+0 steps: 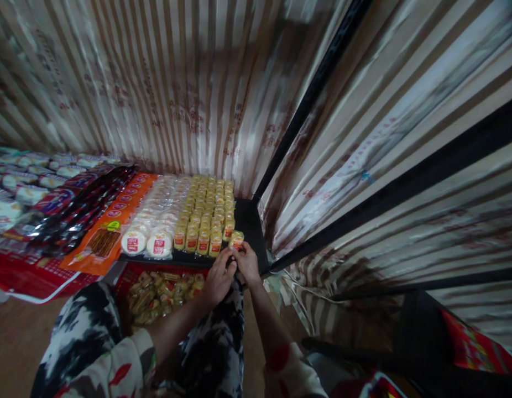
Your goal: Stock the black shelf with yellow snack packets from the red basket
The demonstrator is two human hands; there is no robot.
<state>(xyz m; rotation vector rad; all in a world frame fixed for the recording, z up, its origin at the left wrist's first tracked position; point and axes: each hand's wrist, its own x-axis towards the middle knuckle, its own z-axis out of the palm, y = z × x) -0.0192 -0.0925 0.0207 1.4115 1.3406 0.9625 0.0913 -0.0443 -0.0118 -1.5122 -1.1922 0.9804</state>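
A small yellow wrapped snack (236,239) with a red-and-yellow label is pinched at its lower edge by my right hand (248,264). From the other side my left hand (220,276) meets it, fingers closed at the same edge. Just left of them stand neat rows of matching yellow snacks (203,237) on a black shelf (251,224). Two columns of round white wrapped crackers (160,243) adjoin those rows. Below my left forearm, a red basket (122,282) holds a loose pile of yellow wrapped snacks (156,298).
Further left lie an orange snack packet (102,243), dark shiny packets (84,207) and white packets (32,179). A striped sheet (189,83) hangs behind the shelf. Black bars (314,94) slope along the right side. A red packet (475,342) sits at lower right.
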